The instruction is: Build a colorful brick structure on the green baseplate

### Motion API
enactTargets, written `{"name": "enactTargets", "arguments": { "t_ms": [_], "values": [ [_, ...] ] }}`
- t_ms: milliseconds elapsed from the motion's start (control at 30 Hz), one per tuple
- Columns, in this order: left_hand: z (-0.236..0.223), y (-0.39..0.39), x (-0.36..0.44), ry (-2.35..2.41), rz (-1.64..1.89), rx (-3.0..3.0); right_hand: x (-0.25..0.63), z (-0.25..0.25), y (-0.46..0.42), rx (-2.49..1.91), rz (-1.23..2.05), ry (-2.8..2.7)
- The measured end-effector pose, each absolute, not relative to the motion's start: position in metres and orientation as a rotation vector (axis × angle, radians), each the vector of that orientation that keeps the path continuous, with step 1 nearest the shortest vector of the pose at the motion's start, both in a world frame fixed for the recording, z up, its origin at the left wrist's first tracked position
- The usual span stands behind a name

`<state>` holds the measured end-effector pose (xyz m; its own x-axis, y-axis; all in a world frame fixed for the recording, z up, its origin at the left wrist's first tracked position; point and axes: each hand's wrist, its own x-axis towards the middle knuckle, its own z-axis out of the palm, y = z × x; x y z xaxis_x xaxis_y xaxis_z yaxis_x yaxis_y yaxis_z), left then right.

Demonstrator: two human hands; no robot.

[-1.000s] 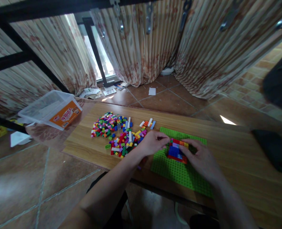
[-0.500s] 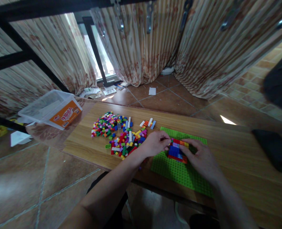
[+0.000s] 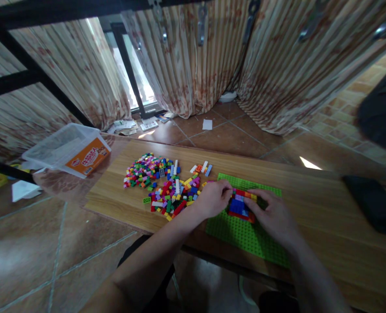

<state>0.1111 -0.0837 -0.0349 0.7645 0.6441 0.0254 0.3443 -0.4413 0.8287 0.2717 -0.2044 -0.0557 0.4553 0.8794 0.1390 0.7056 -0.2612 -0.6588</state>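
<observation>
A block of joined toy bricks [image 3: 239, 204], mostly blue with red, purple and yellow parts, sits on a green studded baseplate [image 3: 235, 239]. My right hand [image 3: 275, 214] grips its right side, the thumb reaching over the top and the fingers at the far edge. At the left edge of the block, my left hand [image 3: 215, 198] is closed with the fingertips pinched together. Whatever may be between those fingertips is too small and hidden to make out. Left of the baseplate lies a pile of loose mixed bricks [image 3: 178, 187], partly behind my left forearm.
A second heap of small bricks [image 3: 147, 168] lies farther left on the wooden table [image 3: 111, 191]. A few white, orange and blue bricks [image 3: 201, 168] sit apart near the back. A clear plastic box [image 3: 59, 148] stands beyond the left end; a dark flat object [image 3: 372, 204] lies at right.
My left fingers have curled in a little at the block's left edge. My right hand keeps its hold, and the whole view has shifted slightly.
</observation>
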Motion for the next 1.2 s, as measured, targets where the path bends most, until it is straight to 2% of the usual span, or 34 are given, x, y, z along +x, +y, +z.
{"name": "enactTargets", "arguments": {
  "t_ms": [900,1200],
  "values": [
    [-0.027,-0.078,0.108,0.485,0.384,2.245,0.268,-0.052,-0.204,-2.055,0.355,-1.333],
    [-0.04,-0.08,0.114,0.693,0.458,1.95,0.268,-0.053,-0.204,-2.054,0.351,-1.338]
  ]
}}
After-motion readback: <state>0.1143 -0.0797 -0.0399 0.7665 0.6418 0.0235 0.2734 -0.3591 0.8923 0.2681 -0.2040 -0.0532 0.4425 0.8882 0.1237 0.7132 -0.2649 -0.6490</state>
